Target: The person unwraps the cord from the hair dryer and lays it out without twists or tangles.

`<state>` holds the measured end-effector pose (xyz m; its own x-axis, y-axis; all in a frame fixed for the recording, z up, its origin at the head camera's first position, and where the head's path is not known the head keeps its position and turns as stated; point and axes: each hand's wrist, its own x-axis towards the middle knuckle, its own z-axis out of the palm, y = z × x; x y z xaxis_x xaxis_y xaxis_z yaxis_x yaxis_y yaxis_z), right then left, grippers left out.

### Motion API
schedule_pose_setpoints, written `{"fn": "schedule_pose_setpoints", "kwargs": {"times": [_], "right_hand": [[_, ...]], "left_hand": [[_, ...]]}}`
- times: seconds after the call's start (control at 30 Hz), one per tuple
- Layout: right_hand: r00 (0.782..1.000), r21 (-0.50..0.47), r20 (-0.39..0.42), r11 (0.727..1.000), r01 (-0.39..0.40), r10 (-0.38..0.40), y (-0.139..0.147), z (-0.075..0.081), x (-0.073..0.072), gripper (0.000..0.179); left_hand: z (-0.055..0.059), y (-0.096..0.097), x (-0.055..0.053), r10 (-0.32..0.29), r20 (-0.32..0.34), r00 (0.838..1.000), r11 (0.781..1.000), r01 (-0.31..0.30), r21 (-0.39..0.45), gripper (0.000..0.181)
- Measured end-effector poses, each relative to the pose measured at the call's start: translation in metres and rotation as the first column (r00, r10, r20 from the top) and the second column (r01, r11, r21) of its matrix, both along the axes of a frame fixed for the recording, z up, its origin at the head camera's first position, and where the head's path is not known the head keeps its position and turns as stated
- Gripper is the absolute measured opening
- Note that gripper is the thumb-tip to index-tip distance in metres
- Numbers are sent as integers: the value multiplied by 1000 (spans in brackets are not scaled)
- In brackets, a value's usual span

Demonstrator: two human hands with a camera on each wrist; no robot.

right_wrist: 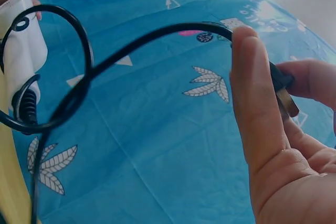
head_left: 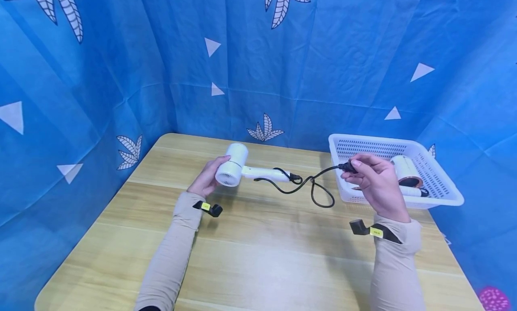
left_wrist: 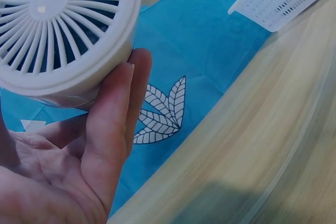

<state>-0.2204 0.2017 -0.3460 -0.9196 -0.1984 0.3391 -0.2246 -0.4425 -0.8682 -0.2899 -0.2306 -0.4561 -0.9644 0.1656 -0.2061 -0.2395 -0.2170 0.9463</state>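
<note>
Sleeves [head_left: 397, 275]; illegible labels [head_left: 376, 232]; hair dryer [head_left: 234, 164] in left hand [head_left: 206, 178]

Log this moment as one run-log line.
left hand: holds white cylindrical-headed hair dryer | right hand: pinches black plug of looped black cord | white perforated plastic basket: on pale wood-grain table, right of dryer

Head camera faces forward-down; close wrist views apparently share the hair dryer [head_left: 247, 171].

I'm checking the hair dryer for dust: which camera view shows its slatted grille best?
The left wrist view: the grille looms large, its pattern distinct, though the frame crops it. The head view shows it whole but small; the right wrist view shows parts of the dryer, not the grille.
</note>
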Motion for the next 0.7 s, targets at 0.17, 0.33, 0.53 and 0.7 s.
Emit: {"fn": "schedule_pose_setpoints", "kwargs": {"times": [0.17,0.33,0.53,0.7], "right_hand": [[999,72,5,996,-52,52,1,-4,-3,26],[995,120,23,987,-103,100,3,-9,-7,28],[990,184,63,974,-133,124,3,-12,-11,25],[989,231,92,963,-135,116,2,-15,-15,22]], "left_hand": [[1,0,1,21,12,1000,999,-21,38,34],[3,0,2,24,18,1000,998,-25,60,32],[4,-1,2,23,16,1000,997,-24,70,31],[6,-2,2,25,31,999,997,-27,75,33]]}}
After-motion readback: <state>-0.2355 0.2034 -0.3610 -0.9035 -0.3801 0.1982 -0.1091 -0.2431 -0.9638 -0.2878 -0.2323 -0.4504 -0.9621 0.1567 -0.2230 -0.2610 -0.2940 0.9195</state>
